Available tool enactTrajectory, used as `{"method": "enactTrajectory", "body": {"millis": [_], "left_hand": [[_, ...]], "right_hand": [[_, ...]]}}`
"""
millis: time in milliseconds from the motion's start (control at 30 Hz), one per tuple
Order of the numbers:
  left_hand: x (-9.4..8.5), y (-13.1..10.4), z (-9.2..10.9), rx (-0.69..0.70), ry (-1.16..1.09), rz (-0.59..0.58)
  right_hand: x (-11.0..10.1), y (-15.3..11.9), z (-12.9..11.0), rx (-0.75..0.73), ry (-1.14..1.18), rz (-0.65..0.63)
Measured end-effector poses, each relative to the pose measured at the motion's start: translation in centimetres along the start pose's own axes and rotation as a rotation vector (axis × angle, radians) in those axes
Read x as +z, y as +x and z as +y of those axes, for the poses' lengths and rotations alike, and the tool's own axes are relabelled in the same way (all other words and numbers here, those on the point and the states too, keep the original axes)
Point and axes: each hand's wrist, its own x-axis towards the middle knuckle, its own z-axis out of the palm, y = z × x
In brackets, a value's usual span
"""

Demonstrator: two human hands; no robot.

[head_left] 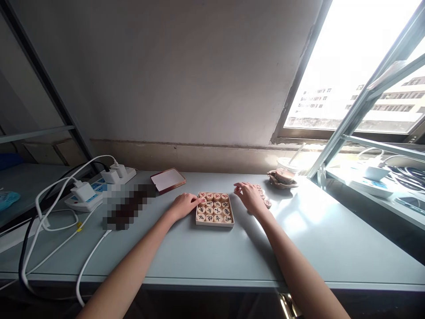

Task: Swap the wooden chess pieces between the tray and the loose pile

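Observation:
A shallow box point(215, 224) of round wooden Chinese chess pieces lies on the grey desk, its pieces in rows with red and black characters. At the box's upper left, my left hand point(183, 207) has its fingertips closed on a red-marked chess piece point(203, 201) over the left rim. My right hand point(249, 196) hovers just right of the box, thumb and fingers pinched round another chess piece point(237, 189), mostly covered by the fingers. Beyond that hand, partly hidden by it, several loose chess pieces point(267, 202) sit close together.
The box lid point(168, 180) lies open side up at the back left. A power strip point(86, 201) with chargers and white cables point(41, 208) occupies the left side, beside a blurred dark item point(129, 208). A drink cup point(286, 170) with a straw stands at the back right.

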Motion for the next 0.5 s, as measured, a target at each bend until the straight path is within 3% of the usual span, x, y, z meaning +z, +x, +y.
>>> {"method": "enactTrajectory", "body": {"millis": [100,200,333,500], "left_hand": [[-0.1,-0.1,0.0,0.012,-0.001,0.000],[-0.2,-0.1,-0.1,0.027,0.009,-0.002],[0.0,0.1,-0.3,0.035,0.020,0.004],[0.0,0.2,-0.3,0.040,0.020,0.007]], "right_hand": [[-0.6,-0.3,-2.2,-0.154,0.310,-0.015],[-0.6,-0.8,-4.1,-0.304,0.481,-0.089],[0.2,-1.3,-5.5,-0.393,0.506,-0.123],[1.0,-1.5,-6.0,-0.398,0.469,-0.147]]}}
